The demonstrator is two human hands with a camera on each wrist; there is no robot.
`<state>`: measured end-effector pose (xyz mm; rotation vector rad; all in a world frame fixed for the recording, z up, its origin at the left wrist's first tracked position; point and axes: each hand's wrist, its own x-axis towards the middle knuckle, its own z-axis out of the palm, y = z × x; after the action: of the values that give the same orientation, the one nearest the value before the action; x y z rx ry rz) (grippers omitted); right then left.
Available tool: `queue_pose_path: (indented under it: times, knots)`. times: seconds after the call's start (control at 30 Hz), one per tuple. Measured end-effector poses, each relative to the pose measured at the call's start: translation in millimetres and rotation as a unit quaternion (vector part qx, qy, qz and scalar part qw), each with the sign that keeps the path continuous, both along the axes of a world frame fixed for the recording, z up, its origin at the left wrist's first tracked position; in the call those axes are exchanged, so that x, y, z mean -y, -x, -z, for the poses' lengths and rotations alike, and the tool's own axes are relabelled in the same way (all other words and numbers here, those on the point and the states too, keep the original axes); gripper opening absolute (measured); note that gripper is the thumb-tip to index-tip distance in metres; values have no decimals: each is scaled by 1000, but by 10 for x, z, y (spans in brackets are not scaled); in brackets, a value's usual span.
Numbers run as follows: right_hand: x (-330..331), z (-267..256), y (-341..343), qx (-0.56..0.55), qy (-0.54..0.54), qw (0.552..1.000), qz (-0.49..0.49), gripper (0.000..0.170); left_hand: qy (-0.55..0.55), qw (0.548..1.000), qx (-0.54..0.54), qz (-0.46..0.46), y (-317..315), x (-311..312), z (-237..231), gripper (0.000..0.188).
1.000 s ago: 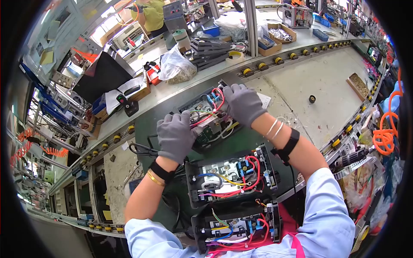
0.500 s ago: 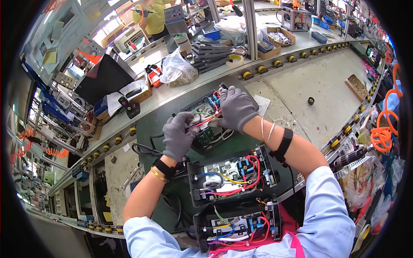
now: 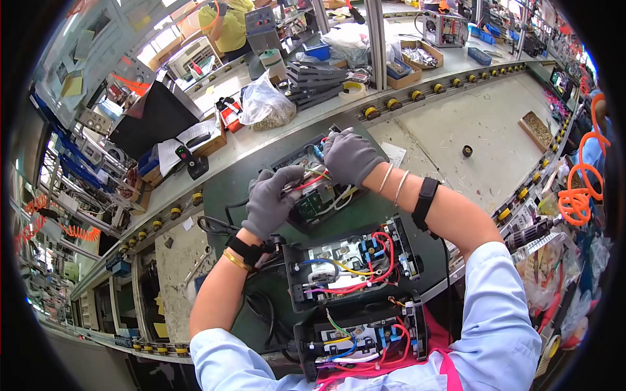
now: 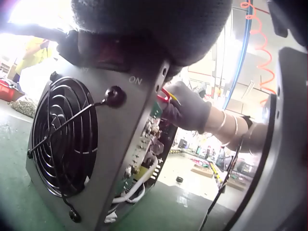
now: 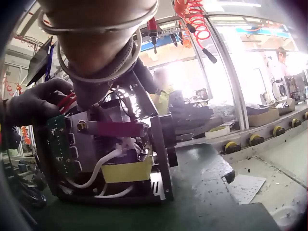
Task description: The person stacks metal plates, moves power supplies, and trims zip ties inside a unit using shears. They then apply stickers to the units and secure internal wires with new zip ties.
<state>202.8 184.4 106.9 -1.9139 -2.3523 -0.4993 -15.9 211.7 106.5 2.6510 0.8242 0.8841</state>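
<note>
The far open-topped metal unit (image 3: 313,207) has a round fan grille (image 4: 62,137) on one end. My gloved left hand (image 3: 268,199) is at its left side, thumb and fingers pinching red wires (image 3: 312,181); in the right wrist view the left hand (image 5: 38,103) grips a red wire (image 5: 68,100). My gloved right hand (image 3: 352,156) curls over the unit's far right part, beside blue connectors (image 3: 319,151). In the left wrist view the right hand (image 4: 185,108) meets red and yellow wires (image 4: 166,94); its fingertips are mostly hidden.
Two similar wired units, one (image 3: 352,262) behind the other (image 3: 362,339), stand nearer my body on the green surface. Black cables (image 3: 218,225) lie at left. Beyond are a roller rail (image 3: 417,96), a clear bag (image 3: 266,104) and a black ring (image 3: 467,151).
My right hand has shifted slightly left and turned further over the wires. The left hand has moved a little right and bent its fingers closer around the red wires.
</note>
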Motion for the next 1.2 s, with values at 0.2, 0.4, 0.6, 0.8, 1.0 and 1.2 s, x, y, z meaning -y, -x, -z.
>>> queue_pose_path:
  times: [0.2, 0.4, 0.6, 0.8, 1.0, 1.2]
  knots:
    - [-44, 42, 5, 7, -2, 1000, -12, 39, 2, 1000, -6, -13, 18, -1, 7, 40]
    - [126, -41, -103, -105, -68, 992, -34, 46, 3, 998, 13, -56, -21, 56, 44, 42]
    - [25, 61, 49, 17, -77, 997, 25, 42, 10, 1000, 5, 1, 9, 21, 32, 42]
    - [-47, 60, -25, 18, -13, 1000, 5, 47, 12, 1000, -8, 13, 14, -10, 37, 43]
    - [61, -65, -183, -134, 5, 991, -16, 55, 82, 995, 53, 11, 41, -34, 79, 44]
    - [319, 30, -646, -342, -43, 937, -56, 54, 215, 964, 151, 40, 196, -174, 39, 37]
